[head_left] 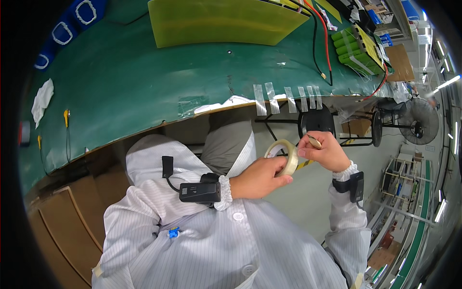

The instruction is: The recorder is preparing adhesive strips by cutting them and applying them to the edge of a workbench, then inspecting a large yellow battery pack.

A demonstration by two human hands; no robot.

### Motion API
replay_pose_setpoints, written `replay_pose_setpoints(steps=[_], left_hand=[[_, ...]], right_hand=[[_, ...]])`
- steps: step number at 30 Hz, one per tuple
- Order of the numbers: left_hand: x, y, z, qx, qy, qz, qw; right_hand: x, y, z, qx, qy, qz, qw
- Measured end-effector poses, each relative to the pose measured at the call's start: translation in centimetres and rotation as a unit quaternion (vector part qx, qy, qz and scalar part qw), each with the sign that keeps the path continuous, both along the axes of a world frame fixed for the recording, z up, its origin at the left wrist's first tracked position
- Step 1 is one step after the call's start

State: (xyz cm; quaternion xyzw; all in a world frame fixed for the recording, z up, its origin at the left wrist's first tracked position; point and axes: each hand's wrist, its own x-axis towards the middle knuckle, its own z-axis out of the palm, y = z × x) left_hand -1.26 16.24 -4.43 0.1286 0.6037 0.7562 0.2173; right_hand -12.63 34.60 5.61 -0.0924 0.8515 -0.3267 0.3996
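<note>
Roll of clear tape (292,164) sat in the left hand (260,178), ring tilted. Left fingers were curled in at the core's opening, thumb lying along the lower rim; grip closed on the roll, exact contact partly hidden. Right hand (325,151) was at the roll's 3 o'clock, thumb and index drawn together just beside the upper rim; whether they touched it, cannot tell. A small tan pointed piece (314,141) stuck out of the right hand's curled fingers. At 12 o'clock from the roll, a row of clear tape strips (290,99) hung off the edge of the green tabletop (120,86). Farther out: green battery-cell pack (358,53) at 1 o'clock, yellow-green panel (226,24) at 11, crumpled white tissue (42,101) between 9 and 10, floor fan (418,126) between 2 and 3.
</note>
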Motion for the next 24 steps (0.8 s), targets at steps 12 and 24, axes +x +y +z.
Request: replay_pose_setpoints(steps=[12,24], left_hand=[[0.3,-0.5,-0.1,-0.016,-0.003,-0.008,1.000],[0.7,-0.8,0.8,0.016,0.007,-0.010,1.000]], right_hand=[[0.3,-0.9,0.5,0.014,0.026,0.028,0.999],[1.2,0.0,-1.2,-0.030,0.062,-0.058,0.996]])
